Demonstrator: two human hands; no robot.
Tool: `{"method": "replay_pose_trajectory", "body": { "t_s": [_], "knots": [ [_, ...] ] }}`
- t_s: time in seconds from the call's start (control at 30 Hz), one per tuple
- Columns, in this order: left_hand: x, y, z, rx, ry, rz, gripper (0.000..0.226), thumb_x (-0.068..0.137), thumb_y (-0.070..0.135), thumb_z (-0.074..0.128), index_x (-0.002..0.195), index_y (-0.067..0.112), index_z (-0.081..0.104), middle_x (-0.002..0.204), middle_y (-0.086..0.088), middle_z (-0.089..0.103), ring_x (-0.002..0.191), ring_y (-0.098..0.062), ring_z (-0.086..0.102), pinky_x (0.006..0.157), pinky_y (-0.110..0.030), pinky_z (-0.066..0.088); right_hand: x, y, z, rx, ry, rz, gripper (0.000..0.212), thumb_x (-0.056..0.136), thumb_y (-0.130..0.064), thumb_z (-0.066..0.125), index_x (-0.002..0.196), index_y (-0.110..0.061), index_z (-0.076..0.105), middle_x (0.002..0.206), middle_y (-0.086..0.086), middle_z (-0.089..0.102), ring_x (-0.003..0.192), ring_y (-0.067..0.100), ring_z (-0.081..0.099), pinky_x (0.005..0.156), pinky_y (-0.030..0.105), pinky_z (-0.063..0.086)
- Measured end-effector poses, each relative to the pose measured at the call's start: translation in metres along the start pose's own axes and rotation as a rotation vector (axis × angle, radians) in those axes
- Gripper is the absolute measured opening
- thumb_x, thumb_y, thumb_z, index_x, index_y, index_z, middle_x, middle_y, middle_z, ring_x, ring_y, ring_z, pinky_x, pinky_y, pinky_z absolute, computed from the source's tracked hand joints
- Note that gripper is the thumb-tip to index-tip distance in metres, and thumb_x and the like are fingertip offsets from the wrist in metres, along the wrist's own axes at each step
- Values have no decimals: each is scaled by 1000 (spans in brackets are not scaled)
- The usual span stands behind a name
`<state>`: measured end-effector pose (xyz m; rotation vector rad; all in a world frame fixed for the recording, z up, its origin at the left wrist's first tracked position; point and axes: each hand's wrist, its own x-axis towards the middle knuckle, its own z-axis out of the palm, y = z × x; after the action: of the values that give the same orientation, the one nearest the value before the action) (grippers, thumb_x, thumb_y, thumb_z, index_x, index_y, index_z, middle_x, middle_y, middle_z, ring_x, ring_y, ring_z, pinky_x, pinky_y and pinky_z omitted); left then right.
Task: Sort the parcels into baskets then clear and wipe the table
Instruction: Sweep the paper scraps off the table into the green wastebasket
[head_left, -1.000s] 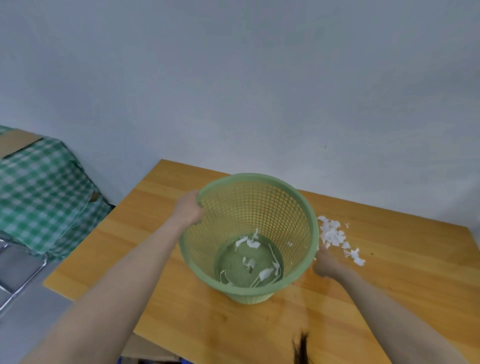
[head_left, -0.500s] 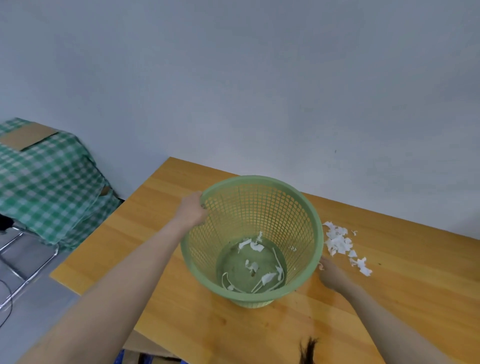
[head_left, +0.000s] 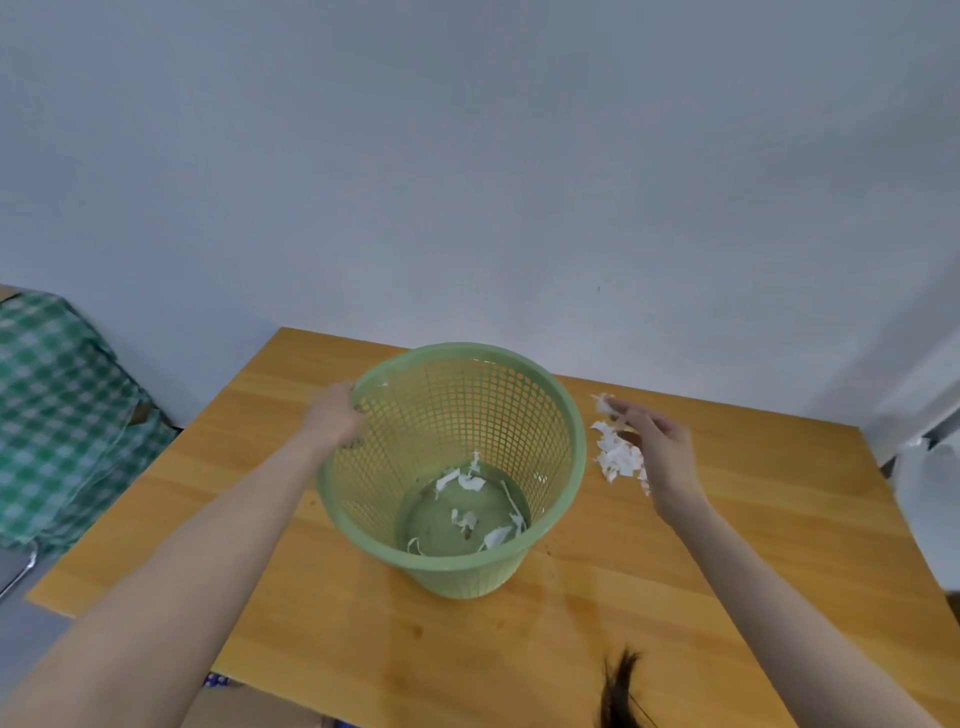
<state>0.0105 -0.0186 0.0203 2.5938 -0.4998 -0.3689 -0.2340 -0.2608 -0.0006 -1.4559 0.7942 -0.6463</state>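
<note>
A green mesh basket (head_left: 563, 431) stands on the wooden table (head_left: 753, 545), with several white paper scraps (head_left: 470, 480) lying on its bottom. My left hand (head_left: 335, 418) grips the basket's left rim. My right hand (head_left: 657, 449) is raised just right of the basket and pinches a white paper scrap (head_left: 603, 402) at its fingertips. A small pile of torn white paper (head_left: 618, 457) lies on the table below that hand, partly hidden by it.
A green checked cloth (head_left: 57, 415) covers something left of the table. A blue-grey wall rises behind the table's far edge. A white object (head_left: 930, 499) sits past the right edge. A strand of dark hair (head_left: 618, 691) hangs at the bottom.
My right hand has lifted from the table beside the basket's base and now holds a paper scrap above the pile. My left hand keeps its grip on the rim.
</note>
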Motion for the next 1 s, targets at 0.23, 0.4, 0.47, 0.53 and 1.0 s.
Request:
{"method": "replay_pose_trajectory", "body": {
  "t_s": [0.23,0.4,0.47,0.53,1.0],
  "knots": [
    [-3,2,-1,20,17,-15,31,83,-5,50,112,2,59,103,-20,66,89,-31,64,67,-30,45,-31,-25,37,-439,-484,-406,30,97,-12,47,120,-22,64,124,-14,57,115,-13,46,99,8,31],
    [-5,1,-1,-6,12,-7,30,82,-6,48,108,3,59,93,-17,65,84,-33,66,64,-29,45,-25,-14,40,-653,-521,-459,35,99,-21,47,133,-24,55,144,-4,45,129,-1,30,116,37,17],
    [-4,0,-2,-8,13,-10,30,82,-5,49,108,3,59,95,-18,66,85,-32,65,65,-30,45,-22,-14,39,-637,-556,-440,35,99,-22,46,134,-24,54,145,-3,44,131,-1,30,117,42,17],
    [-4,1,-2,-15,14,-10,30,81,-6,50,109,2,60,99,-20,67,86,-33,65,66,-31,45,-20,-14,38,-632,-579,-415,35,100,-22,45,134,-25,54,146,-4,43,132,-1,29,117,43,17],
    [0,-1,1,-15,14,-26,33,83,-5,49,114,3,58,100,-18,65,84,-30,62,66,-30,44,-10,-10,22,10,-438,-285,32,99,-8,43,123,-18,62,131,-4,59,127,9,50,109,29,36]
  ]
}}
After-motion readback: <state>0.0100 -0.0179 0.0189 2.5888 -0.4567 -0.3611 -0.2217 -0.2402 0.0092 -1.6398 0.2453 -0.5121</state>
